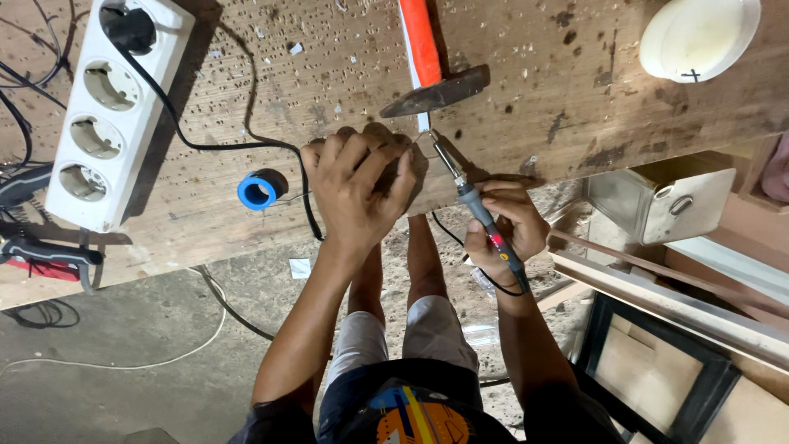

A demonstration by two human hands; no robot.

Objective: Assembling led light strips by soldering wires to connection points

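Observation:
My left hand (362,185) is closed over a small object at the front edge of the wooden workbench (526,74); the object is hidden under my fingers. My right hand (503,226) grips a soldering iron (481,218) with a grey and black handle. Its metal tip points up and left, reaching the spot just right of my left fingers. A thin wire shows near the tip. A hammer (431,78) with an orange handle lies on the bench directly behind both hands.
A white power strip (107,107) with a black plug and cable lies at the left. A blue tape roll (261,191) sits left of my left hand. A white round lid (699,37) is at the back right. A metal box (657,201) and wooden frames stand below right.

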